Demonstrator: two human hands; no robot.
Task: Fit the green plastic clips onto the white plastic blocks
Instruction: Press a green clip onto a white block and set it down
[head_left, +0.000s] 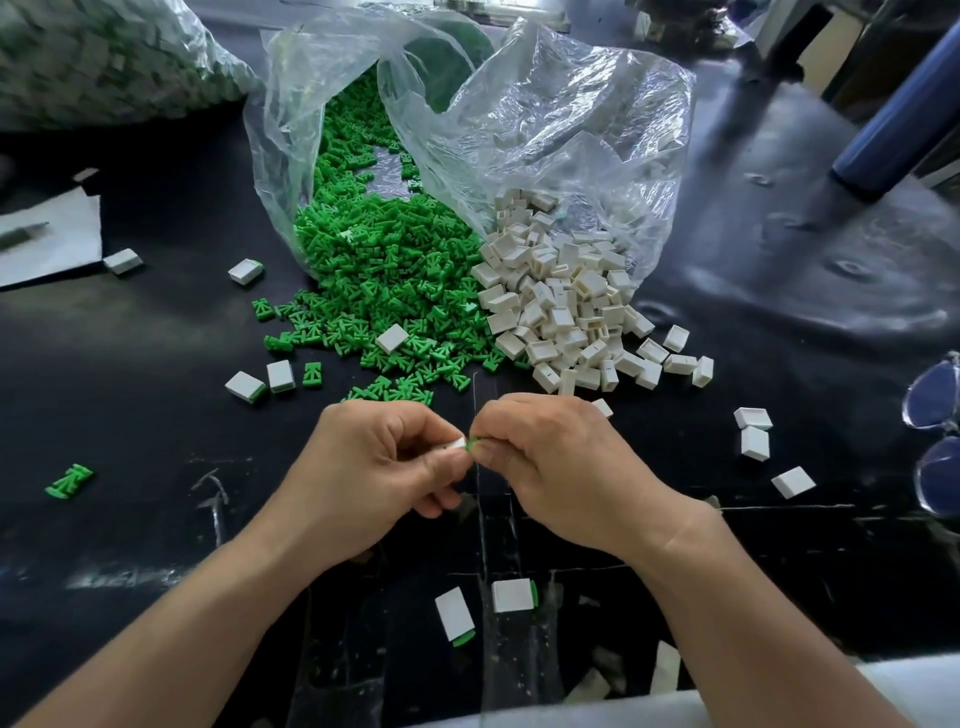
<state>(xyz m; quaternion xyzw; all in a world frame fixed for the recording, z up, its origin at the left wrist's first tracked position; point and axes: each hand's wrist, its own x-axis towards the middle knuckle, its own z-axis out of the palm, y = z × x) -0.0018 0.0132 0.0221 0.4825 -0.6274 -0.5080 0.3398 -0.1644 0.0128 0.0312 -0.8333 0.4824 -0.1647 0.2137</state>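
head view. the left hand (374, 462) pinches a white block (457, 443) between thumb and curled fingers. the right hand (550, 457) pinches a green clip (474, 445) at its fingertips. block and clip meet end to end between the two hands, above the front half of the black tabletop (156, 364), about midway between its left and right edges. how far the clip is seated in the block cannot be told.

behind the hands an opened clear plastic bag (545, 130) lies toward the far edge, its mouth facing the person. a green clip pile (384, 291) spills from its left part and a white block pile (566, 312) from its right part. the two piles touch along their shared border. a stray block (392, 338) rests on top of the green clip pile.

two fitted blocks (513, 595), each showing green at one end, lie just beside each other near the front edge. more green-edged blocks (280, 375) lie left of the green clip pile. a lone clip (69, 480) lies well apart toward the left edge. three loose blocks (754, 442) lie right of the hands, toward the right edge. eyeglasses (935, 436) sit at the right edge. a paper sheet (47, 244) with a pen (23, 234) on it lies at the left edge. a second filled bag (104, 57) occupies the far left corner.
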